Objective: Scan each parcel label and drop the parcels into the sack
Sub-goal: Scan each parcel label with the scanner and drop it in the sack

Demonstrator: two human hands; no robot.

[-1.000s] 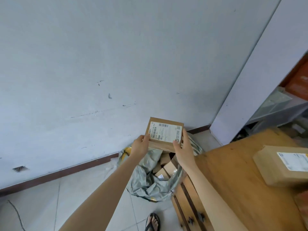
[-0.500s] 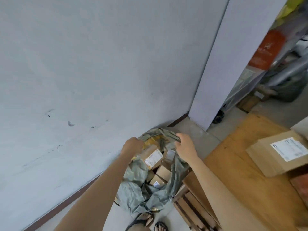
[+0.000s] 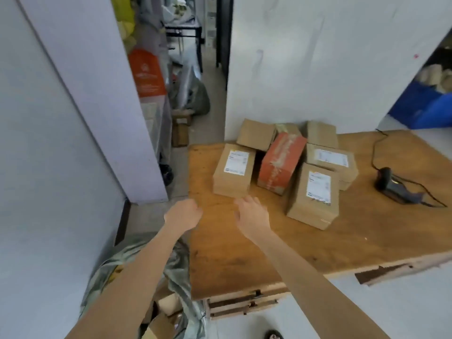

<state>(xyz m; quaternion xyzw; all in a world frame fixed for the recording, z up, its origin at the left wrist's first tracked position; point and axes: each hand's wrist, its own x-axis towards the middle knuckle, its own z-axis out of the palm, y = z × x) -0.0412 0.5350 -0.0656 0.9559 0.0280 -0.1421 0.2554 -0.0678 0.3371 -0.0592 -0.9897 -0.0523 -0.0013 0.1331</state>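
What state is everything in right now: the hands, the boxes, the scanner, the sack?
Left hand: empty, loosely curled, at the table's left edge.
Right hand: empty, fingers spread, over the table.
Nearest labelled parcel: sealed, label up, on the table.
Orange-taped parcel: sealed, tilted among the others.
Scanner: lying on the table, corded, untouched.
Sack: open on the floor, boxes inside.

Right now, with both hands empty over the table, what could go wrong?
The left hand and right hand reach toward the nearest parcel; taking it straight to the sack might skip scanning, since the scanner lies far right. Its cable could also snag.
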